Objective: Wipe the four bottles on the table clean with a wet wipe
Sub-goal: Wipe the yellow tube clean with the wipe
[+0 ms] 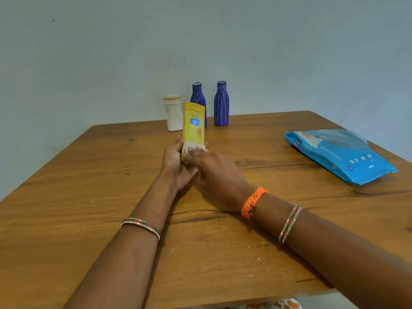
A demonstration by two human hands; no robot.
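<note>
My left hand (176,166) grips the lower end of a yellow bottle (193,123), held up above the middle of the wooden table (89,197). Pressed against the bottle's lower part is a white wet wipe (196,150), bunched in my right hand (218,175). Three more bottles stand upright at the table's far edge: a white one (174,113), a dark blue one (197,94) partly hidden behind the yellow bottle, and a second dark blue one (221,104) to its right.
A blue pack of wet wipes (338,152) lies flat near the table's right edge. A plain wall rises behind the table. The near edge of the table runs under my forearms.
</note>
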